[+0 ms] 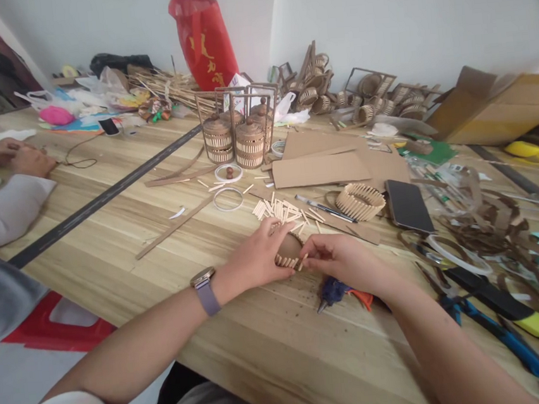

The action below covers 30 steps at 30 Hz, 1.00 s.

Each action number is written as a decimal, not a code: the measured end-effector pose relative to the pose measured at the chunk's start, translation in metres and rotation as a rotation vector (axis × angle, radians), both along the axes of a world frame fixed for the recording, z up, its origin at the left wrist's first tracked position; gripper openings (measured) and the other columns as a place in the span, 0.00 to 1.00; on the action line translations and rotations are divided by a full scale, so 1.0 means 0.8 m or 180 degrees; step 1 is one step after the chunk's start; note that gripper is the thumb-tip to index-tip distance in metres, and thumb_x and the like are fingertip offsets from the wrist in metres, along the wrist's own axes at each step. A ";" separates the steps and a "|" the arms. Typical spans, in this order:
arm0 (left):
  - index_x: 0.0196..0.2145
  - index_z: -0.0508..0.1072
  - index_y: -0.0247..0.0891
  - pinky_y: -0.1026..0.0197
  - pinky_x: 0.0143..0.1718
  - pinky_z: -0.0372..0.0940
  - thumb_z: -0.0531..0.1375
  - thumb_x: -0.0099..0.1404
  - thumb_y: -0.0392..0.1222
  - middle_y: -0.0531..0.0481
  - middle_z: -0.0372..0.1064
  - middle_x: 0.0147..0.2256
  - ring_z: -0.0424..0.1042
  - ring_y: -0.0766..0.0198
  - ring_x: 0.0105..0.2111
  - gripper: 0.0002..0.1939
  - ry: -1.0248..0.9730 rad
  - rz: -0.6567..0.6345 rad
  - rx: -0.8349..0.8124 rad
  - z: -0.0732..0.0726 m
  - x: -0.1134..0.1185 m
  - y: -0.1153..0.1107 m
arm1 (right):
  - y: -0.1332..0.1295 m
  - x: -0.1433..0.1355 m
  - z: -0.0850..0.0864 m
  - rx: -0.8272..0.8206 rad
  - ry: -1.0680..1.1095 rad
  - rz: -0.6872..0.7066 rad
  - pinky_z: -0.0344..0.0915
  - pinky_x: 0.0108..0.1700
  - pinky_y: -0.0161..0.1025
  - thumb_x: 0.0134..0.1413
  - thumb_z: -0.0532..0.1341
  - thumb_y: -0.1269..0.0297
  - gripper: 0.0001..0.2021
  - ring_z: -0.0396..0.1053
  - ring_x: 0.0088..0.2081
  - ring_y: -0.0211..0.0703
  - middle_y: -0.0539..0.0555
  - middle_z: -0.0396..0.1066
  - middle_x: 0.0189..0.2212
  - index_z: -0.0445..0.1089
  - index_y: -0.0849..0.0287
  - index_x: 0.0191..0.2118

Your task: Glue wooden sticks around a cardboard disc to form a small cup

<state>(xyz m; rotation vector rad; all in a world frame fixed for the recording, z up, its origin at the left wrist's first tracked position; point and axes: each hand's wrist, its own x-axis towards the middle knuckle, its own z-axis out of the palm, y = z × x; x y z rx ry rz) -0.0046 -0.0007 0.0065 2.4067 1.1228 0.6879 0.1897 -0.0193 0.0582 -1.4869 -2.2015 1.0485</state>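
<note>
My left hand (pixel 255 255) is closed around the side of a small round cardboard basket (pixel 289 247), with short wooden sticks standing along its edge. The thumb is at the near side and the fingers at the far side. At the basket's right edge, my right hand (pixel 339 259) pinches a short wooden stick (pixel 302 261) between thumb and fingertips. Just beyond the basket lies a loose pile of similar sticks (pixel 277 210). A blue glue gun (pixel 331 290) with an orange trigger lies beneath my right wrist, partly hidden. Right of the pile stands a ring of wooden sticks (pixel 359 201).
Lidded miniature baskets in frames (pixel 249 143) stand further back, near cardboard sheets (pixel 323 166). A phone (pixel 409 206), brown strips (pixel 479 223) and blue-handled pliers (pixel 512 344) crowd the right. Another person's hands (pixel 31 160) are at the far left. A dark strip (pixel 107 197) crosses the table.
</note>
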 end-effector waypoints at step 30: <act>0.61 0.51 0.46 0.49 0.49 0.66 0.68 0.51 0.43 0.41 0.50 0.56 0.63 0.47 0.53 0.45 -0.0035 0.0000 0.0074 -0.001 0.000 -0.001 | 0.000 -0.005 -0.018 0.0889 -0.0729 0.0631 0.60 0.33 0.34 0.59 0.55 0.71 0.06 0.67 0.31 0.40 0.51 0.70 0.29 0.63 0.57 0.30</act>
